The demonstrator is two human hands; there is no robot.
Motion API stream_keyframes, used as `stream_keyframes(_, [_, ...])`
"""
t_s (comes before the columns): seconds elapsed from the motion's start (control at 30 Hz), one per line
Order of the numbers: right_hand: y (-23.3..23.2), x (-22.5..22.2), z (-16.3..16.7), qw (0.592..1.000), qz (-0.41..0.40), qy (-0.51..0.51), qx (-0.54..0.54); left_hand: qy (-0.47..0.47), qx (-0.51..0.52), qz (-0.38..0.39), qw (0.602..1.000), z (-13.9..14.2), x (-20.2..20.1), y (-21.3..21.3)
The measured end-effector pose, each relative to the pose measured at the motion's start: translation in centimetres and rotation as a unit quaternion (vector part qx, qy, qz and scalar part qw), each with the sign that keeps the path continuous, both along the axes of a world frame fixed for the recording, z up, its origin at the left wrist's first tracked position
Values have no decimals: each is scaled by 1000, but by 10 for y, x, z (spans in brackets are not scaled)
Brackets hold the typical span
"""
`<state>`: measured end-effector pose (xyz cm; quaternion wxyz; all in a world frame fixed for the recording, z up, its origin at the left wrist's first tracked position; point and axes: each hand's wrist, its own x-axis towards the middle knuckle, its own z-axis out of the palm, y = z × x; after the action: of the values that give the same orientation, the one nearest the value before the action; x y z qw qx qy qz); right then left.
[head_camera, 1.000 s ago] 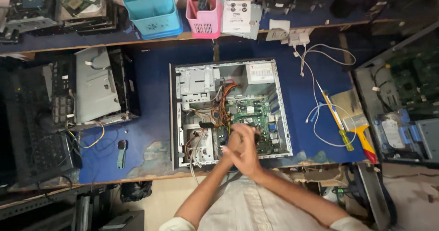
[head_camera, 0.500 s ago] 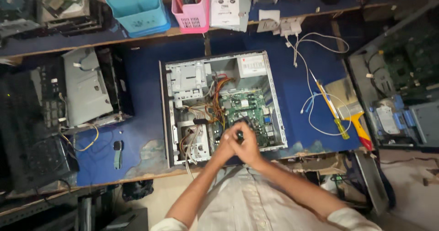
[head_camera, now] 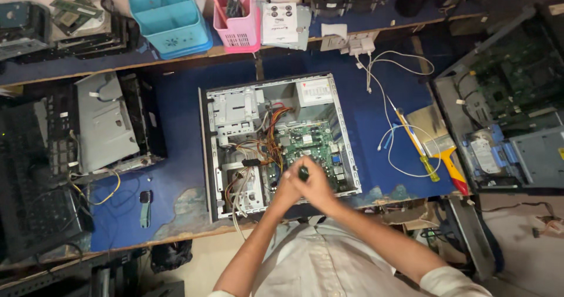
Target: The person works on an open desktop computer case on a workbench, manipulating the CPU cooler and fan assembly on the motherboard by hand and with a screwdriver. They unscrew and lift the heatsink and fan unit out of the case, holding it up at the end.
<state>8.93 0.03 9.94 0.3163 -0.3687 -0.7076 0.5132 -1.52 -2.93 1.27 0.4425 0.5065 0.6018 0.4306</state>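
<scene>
Hands (head_camera: 302, 185) stay clasped on dark tool (head_camera: 304, 172), unchanged.

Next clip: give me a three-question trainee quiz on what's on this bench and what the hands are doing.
1. True or false: both hands meet on one dark tool handle above the open computer case.
2. Which lies right of the case? A) yellow-handled screwdriver B) pink basket C) blue bin
3. What colour is the circuit board inside the case?

Key: 1 true; 2 A, the yellow-handled screwdriver; 3 green.
</scene>
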Motion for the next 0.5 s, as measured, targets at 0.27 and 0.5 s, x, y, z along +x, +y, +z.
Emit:
stream_keyframes(0.27, [-24, -12, 0, 985, -121, 116, 46, 81, 101, 34, 991, -9, 19, -10])
stream_keyframes(0.5, [19, -2, 3, 993, 14, 72, -93, 146, 31, -114, 982, -3, -14, -12])
